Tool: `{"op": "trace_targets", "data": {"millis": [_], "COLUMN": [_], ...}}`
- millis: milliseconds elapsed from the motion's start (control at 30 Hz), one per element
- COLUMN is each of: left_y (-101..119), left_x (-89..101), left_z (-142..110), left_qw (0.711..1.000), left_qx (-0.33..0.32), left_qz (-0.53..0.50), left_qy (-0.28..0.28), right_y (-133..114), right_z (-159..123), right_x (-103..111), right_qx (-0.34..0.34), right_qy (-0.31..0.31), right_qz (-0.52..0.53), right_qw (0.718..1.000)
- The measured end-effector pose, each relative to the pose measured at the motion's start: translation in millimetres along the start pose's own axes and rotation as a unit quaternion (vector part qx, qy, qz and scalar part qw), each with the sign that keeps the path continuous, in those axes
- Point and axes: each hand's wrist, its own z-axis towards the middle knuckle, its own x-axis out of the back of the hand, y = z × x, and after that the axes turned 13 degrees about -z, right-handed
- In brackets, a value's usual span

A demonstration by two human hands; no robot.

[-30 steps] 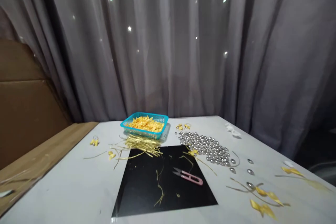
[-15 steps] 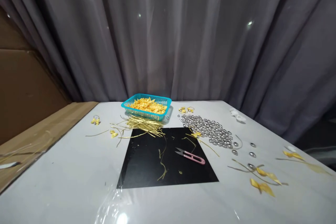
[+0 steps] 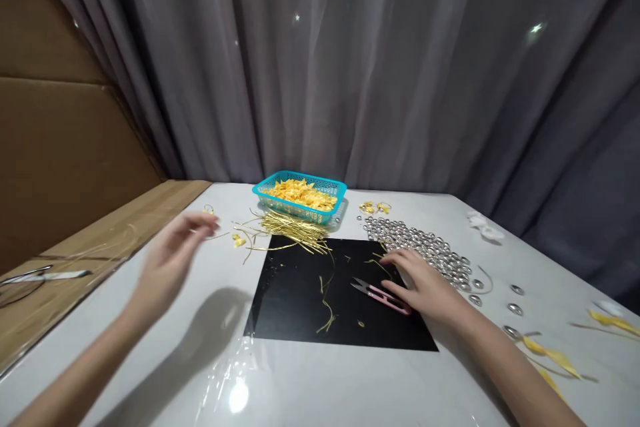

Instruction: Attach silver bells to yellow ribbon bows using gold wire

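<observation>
Above the glossy white table (image 3: 320, 383), we have just brought in both hands: left hand (image 3: 167, 257) half-curled, blurred, contents unclear; right hand (image 3: 423, 285) part-open, seemingly empty, now within reach of pink-handled metal snips (image 3: 374, 292) on the flat black sheet's (image 3: 290, 317) right.

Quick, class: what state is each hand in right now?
Left hand: blurred, fingers bent; whether open or holding anything cannot be told.
Right hand: open, thumb and fingers apart, near the pink snips.

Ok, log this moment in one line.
left hand: hovers over table | right hand: open beside scissors | scissors: on black mat | basket: holds yellow pieces
</observation>
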Motion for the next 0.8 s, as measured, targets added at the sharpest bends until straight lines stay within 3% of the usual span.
{"op": "trace_targets", "data": {"millis": [67,167,233,300,467,633,800], "left_y": [-12,-28,-34,-39,-48,-52,-68], "left_x": [-27.4,-69.7,-86.6,-92.0,-73.6,-30.6,8.9], "left_z": [-10,-26,-35,-41,-30,7,28], "left_qw": [0.998,0.986,0.982,0.98,0.987,0.994,0.97], "left_qx": [0.028,0.079,0.084,0.091,0.125,0.084,0.116], "left_qz": [-0.014,-0.038,-0.05,-0.055,-0.04,0.07,0.212], "left_qy": [-0.053,-0.139,-0.163,-0.17,-0.096,-0.022,-0.002], "right_y": [2,4,7,12,16,10,12], "right_z": [-3,-3,-2,-2,-4,-5,-1], "right_x": [4,9,9,6,3,0,-14], "right_qx": [0.007,-0.004,-0.027,-0.053,-0.074,-0.042,-0.002], "right_qy": [-0.048,-0.041,-0.013,0.011,0.022,0.034,0.035], "right_qz": [0.022,0.034,0.025,0.011,0.005,0.016,0.023], "right_qw": [0.999,0.999,0.999,0.998,0.997,0.998,0.999]}}
